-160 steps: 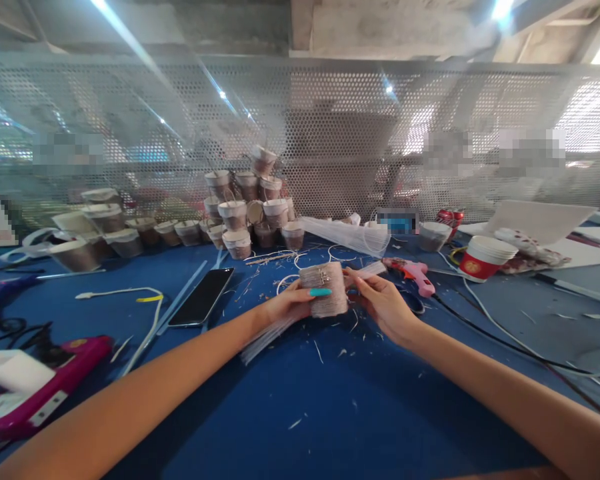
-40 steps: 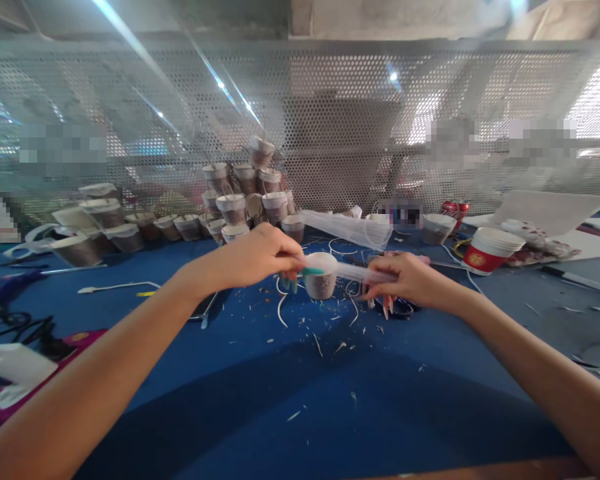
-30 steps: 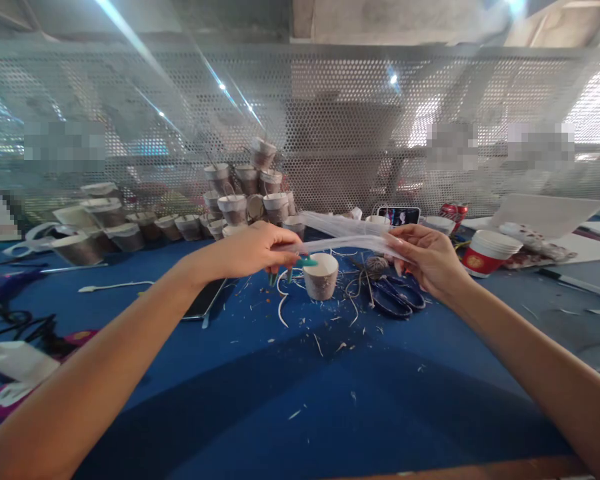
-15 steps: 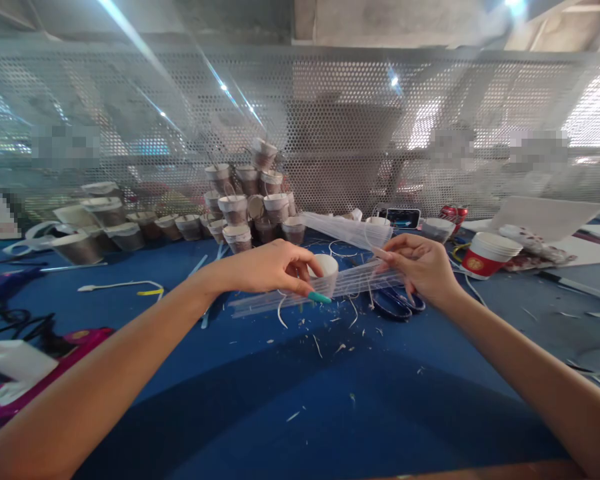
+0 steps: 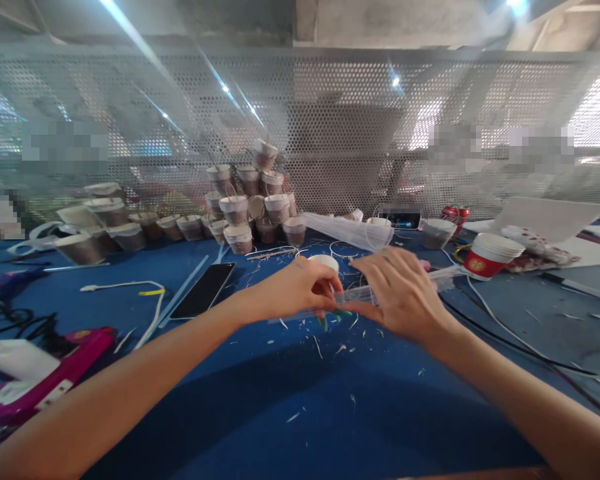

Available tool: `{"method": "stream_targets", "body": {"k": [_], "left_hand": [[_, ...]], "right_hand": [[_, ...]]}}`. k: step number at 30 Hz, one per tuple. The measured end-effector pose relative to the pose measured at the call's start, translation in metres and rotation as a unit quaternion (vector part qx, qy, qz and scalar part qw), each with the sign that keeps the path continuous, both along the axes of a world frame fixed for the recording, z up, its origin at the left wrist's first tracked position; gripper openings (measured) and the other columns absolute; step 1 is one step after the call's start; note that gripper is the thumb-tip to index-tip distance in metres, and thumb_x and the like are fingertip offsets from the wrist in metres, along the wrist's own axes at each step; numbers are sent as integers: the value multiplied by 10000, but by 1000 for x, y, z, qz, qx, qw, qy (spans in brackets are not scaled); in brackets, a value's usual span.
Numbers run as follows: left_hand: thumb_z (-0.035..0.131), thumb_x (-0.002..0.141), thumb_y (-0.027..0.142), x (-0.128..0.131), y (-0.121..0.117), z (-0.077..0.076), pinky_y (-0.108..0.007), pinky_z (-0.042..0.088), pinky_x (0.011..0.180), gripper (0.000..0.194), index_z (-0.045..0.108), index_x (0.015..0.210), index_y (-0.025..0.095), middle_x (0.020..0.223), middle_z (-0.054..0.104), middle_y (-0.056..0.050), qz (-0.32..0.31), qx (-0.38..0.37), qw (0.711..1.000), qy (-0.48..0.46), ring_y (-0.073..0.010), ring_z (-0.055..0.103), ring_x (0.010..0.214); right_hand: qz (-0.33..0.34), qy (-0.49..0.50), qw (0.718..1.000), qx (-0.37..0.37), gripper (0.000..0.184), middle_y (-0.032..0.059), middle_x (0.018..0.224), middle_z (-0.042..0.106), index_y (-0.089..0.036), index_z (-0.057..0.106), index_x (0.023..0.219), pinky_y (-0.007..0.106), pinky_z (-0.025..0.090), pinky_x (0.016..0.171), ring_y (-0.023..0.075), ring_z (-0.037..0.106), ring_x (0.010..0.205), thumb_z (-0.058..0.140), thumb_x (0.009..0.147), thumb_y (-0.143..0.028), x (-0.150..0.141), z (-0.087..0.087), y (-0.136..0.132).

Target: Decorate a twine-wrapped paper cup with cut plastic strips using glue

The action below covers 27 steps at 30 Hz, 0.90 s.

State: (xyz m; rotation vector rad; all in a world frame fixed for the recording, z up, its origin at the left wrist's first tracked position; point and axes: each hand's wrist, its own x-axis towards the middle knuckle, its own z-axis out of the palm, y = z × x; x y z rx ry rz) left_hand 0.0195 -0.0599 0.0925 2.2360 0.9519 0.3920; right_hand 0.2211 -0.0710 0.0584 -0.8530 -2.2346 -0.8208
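Note:
A see-through whitish strip, like sheer ribbon or thin plastic, runs sideways beneath both hands, its right end reaching past my right hand. My left hand is closed with fingertips pinching the strip; long teal nails point down. My right hand lies over the strip with its fingers stretched out and its thumb pointing at my left fingertips. Just behind my left hand stands a small cup, of which only the white rim shows. Most of a pink glue gun is hidden behind my right hand.
Small brown-and-white cups stand stacked at the back. A clear plastic bundle lies beside them. A phone and magenta power strip are left; red-and-white paper cups and a black cable are right. White scraps litter the blue tabletop.
Earlier the wrapped cup was held in my hands; it then stood on the table. The strip was lifted and stretched, then lowered in front of the cup. My right fingers have straightened over it.

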Motion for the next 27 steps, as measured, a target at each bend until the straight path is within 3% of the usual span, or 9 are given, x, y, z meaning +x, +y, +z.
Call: {"method": "stream_targets", "body": {"k": [3,5,7,10,19,27], "left_hand": [[641,682,229,1,0,-1,-254,497,627,254,597,923,161,758,683,-34,3,-15,1000,-15,-154,652,698],[656,660,213,-4,2,2,-260,502,611,337,582,987,175,762,684,-29,-1,-42,999,-7,-155,652,675],[658,655,216,-10,6,6,-256,499,563,336,586,982,184,738,683,-24,1,-68,998,9,-155,650,621],[635,682,261,-16,9,9,-252,496,534,173,620,829,170,697,676,-26,9,-80,997,5,-162,651,607],[617,692,225,-2,6,-8,-284,520,558,132,614,813,171,647,660,-13,37,-113,991,-56,-145,633,559],[548,760,325,-9,12,0,-234,497,548,179,642,801,177,708,671,-26,3,-77,997,20,-127,634,578]], "right_hand": [[24,-14,996,-84,498,40,626,596,-140,572,761,266,339,559,144,531,581,313,842,-558,-3,-10,1],[29,-7,990,-134,492,15,586,578,-154,545,678,243,295,502,113,521,534,305,846,-550,3,-13,8],[22,1,989,-146,502,10,580,575,-161,523,629,233,279,497,103,518,533,308,835,-566,11,-14,18],[-3,5,992,-128,545,10,530,546,-166,507,582,232,267,493,110,506,524,288,807,-612,22,-12,29],[27,-52,988,-141,564,55,678,603,-129,546,795,257,328,534,162,572,622,295,792,-634,3,-13,11],[-8,-127,961,-245,290,42,781,641,-154,527,852,244,294,489,150,603,658,451,845,-434,7,-9,11]]}}
